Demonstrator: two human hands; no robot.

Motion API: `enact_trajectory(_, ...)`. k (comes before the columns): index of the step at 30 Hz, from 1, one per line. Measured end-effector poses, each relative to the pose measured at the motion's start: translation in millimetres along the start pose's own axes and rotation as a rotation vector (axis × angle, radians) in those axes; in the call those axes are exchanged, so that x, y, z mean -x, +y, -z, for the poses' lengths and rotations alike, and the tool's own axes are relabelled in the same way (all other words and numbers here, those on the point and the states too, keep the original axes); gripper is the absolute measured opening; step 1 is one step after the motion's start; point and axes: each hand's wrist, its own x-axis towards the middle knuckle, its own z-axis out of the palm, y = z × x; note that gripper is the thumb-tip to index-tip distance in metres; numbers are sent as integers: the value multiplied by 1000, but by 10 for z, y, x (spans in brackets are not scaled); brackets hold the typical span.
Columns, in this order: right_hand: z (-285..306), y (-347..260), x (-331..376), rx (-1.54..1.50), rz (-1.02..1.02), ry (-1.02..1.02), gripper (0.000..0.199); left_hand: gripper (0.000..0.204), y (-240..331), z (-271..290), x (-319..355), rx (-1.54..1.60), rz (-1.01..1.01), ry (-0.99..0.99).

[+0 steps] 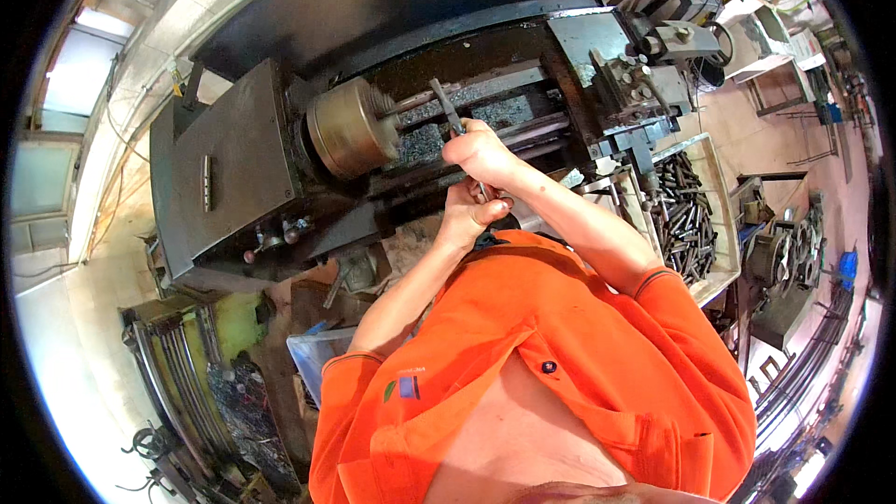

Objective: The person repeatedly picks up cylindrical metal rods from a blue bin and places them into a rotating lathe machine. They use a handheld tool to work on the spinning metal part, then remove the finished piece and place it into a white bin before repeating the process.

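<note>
Both my hands are close together in front of the lathe bed (537, 131). My right hand (481, 151) is closed around a flat grey metal tool (445, 103), file-like in shape, which sticks out toward the chuck's side; its exact kind is unclear. Just below, my left hand (469, 215) is closed with its thumb across a short shiny metal rod (484, 190). Whether rod and flat tool are one piece is hidden by my fingers. To the left of the tool sits the large round chuck (351, 128), with metal chips (422, 143) lying on the bed beside it.
The dark headstock (233, 159) stands left, with control levers (271, 241) on its front. At right are the tool carriage (635, 84) and a wooden box (726, 252) full of short metal rods (684, 215). Long bars (177, 364) lie at lower left.
</note>
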Motion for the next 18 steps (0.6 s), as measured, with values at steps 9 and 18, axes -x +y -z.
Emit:
enact_trajectory(9,172,-157,140,-298,-185,114,19,36,-31,-139,-56,-160,7,48)
enact_trajectory(18,192,-289,208,-347,-214,128,16,40,-55,-144,-70,-255,11,44)
